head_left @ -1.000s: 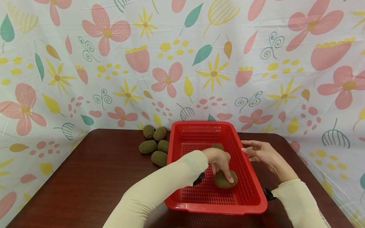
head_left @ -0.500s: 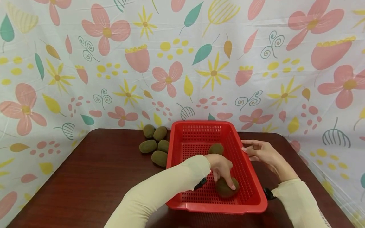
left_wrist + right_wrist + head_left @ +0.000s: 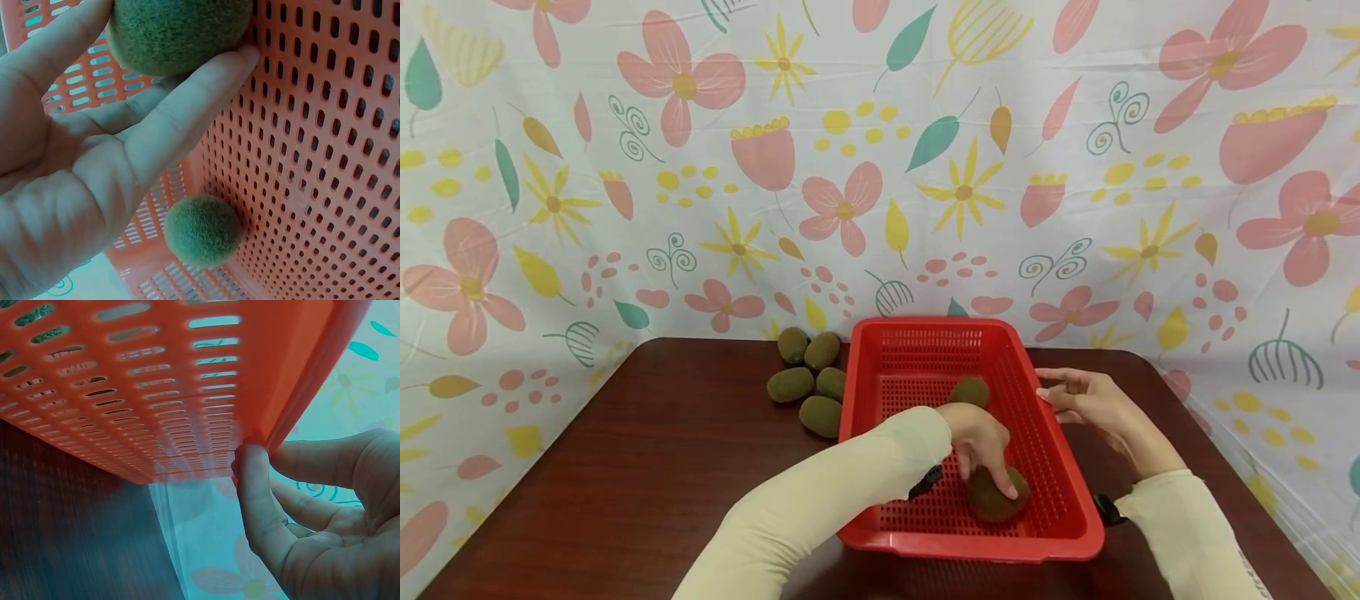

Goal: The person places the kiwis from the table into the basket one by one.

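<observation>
My left hand reaches down into the red plastic basket and grips a brown fuzzy kiwi near its front right corner. In the left wrist view, thumb and fingers lie on either side of that kiwi, close to the perforated wall. Farther back in the basket, by the right wall, rests a second kiwi, also seen in the left wrist view as a round kiwi. On the right side, my right hand pinches the basket's rim between thumb and fingers; the right wrist view shows this pinching hand from below the rim.
Several kiwis lie grouped on the dark wooden table, just left of the basket's back half. Behind the table hangs a flower-patterned cloth, close to the basket's far end.
My left hand has shifted slightly toward me and right with its kiwi, uncovering the kiwi behind it. In the last half second hardly anything moves. The right hand stays at the rim.
</observation>
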Tool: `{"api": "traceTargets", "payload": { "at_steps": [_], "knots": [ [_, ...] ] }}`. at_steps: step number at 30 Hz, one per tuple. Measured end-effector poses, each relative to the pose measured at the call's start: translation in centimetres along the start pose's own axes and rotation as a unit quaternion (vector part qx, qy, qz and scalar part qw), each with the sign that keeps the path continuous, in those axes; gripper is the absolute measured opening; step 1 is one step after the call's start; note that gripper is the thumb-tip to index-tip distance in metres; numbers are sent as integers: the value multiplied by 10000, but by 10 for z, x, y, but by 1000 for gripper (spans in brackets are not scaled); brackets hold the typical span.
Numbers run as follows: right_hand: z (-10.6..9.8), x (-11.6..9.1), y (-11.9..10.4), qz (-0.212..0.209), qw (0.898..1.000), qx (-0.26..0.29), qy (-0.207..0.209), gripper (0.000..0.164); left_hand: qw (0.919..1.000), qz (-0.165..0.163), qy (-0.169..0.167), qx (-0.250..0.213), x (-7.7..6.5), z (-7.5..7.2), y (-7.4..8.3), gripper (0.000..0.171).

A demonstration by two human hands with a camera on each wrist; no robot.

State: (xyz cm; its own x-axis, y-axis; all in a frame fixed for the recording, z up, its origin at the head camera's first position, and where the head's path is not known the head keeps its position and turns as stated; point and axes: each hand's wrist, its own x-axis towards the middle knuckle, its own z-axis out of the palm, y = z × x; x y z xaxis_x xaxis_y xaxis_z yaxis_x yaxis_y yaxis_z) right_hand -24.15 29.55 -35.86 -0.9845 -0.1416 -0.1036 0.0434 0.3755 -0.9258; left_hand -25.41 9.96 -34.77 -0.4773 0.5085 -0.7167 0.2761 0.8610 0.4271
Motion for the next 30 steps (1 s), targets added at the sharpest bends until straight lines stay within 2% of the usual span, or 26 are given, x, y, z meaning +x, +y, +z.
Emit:
{"api": "traceTargets", "payload": {
  "at_steps": [5, 9, 15, 21, 25, 30],
  "knots": [
    [0, 1, 1, -40, 10000, 23, -29, 63, 9998, 54, 29, -164, -6, -4, -4, 60],
    [0, 1, 1, -66, 10000, 37, -46, 63, 9996, 223, 152, -2, -13, -10, -9, 44],
    [0, 0, 1, -45, 10000, -17, -44, 64, 9963, 743, 380, 203, -25, -22, -21, 26],
    [0, 0, 2, -50, 10000, -37, -74, 65, 9915, 1178, 548, 36, -40, -35, -34, 23],
    [-1, 0, 3, -36, 10000, -41, -72, 66, 9846, 1578, 697, -295, -53, -45, -43, 23],
    [-1, 0, 3, -38, 10000, -27, -32, 66, 9712, 2028, 1018, -721, -74, -57, -56, 22]
  ]
}}
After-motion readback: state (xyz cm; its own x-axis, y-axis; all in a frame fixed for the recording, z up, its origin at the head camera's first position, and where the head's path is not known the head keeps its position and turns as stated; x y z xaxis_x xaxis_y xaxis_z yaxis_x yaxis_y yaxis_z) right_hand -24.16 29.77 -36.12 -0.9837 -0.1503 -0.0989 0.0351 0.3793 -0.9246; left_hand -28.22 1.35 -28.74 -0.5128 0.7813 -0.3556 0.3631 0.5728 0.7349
